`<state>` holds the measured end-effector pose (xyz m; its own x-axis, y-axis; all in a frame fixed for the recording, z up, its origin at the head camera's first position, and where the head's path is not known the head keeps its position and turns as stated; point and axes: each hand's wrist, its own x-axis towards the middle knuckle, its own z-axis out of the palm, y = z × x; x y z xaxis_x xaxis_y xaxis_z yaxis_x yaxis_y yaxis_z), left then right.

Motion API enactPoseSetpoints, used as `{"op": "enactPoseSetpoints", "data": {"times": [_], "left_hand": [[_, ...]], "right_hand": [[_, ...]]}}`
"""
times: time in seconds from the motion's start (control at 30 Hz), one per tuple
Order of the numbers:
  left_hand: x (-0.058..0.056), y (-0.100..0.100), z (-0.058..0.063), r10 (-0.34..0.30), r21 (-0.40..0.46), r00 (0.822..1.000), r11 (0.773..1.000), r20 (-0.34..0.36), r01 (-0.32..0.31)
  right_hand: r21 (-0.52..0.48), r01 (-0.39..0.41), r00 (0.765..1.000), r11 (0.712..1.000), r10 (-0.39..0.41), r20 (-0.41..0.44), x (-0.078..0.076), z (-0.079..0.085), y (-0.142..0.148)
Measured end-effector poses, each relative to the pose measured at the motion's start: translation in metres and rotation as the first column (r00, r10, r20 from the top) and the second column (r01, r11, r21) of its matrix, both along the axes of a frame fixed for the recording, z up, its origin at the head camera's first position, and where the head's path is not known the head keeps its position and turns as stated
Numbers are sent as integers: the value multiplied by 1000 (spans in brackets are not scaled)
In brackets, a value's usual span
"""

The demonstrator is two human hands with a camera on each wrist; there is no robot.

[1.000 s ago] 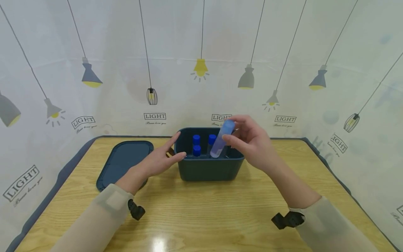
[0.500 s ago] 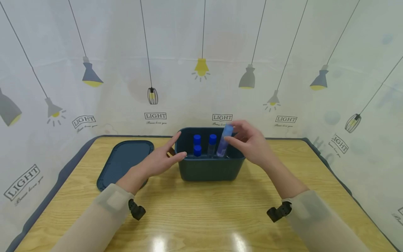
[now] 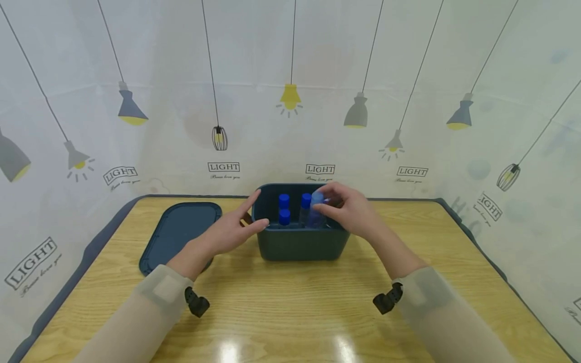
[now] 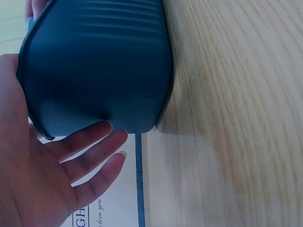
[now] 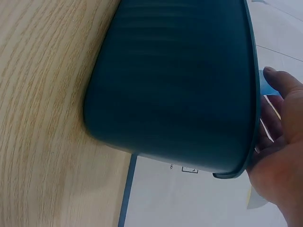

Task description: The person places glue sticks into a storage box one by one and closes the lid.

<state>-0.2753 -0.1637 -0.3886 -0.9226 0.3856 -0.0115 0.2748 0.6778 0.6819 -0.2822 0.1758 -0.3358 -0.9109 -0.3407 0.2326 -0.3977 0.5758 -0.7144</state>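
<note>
Near the far edge of the wooden surface (image 3: 290, 312) stands a dark box (image 3: 303, 247), its top uncovered. The right hand (image 3: 356, 209) is grasping a pale tube (image 3: 316, 217) between thumb and fingers, close to its light-blue top end. This tube is nearly upright, its lower part inside the box toward the right; whether its base touches the box floor cannot be told. Just left of it stands a tube with a deep-blue cap (image 3: 306, 200). Farther left, two more such caps show, one at the back (image 3: 284, 200) and one at the front (image 3: 284, 217).

The left hand (image 3: 231, 229) is not clenched: its index finger reaches along the left end of the box's rim, and its thumb lies over the near left corner. In the left wrist view, the other fingers (image 4: 97, 153) extend loosely beside the end wall. The right wrist view shows the right thumb (image 5: 279, 79) against the pale tube, just beyond the rim.

Left of the box, a dark lid (image 3: 181, 229) lies flat, partly hidden by the left forearm. Both sleeves (image 3: 136, 312) are pale, with a black camera (image 3: 196, 302) at each wrist. Behind hangs a white cloth (image 3: 254, 55) printed with lamps and the word LIGHT.
</note>
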Motion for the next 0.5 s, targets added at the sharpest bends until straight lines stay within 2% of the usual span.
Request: {"op": "enactPoseSetpoints", "data": {"times": [0.27,0.5], "left_hand": [[-1,0,-1,-1,5,1000,1000,-1,1],[0,-1,-1,2,-7,1000,1000,-3,-2]], "right_hand": [[54,-27,1000,998,27,-2,-9,-6,-4],[134,-34,998,990,27,52,-12,-11,-9]]}}
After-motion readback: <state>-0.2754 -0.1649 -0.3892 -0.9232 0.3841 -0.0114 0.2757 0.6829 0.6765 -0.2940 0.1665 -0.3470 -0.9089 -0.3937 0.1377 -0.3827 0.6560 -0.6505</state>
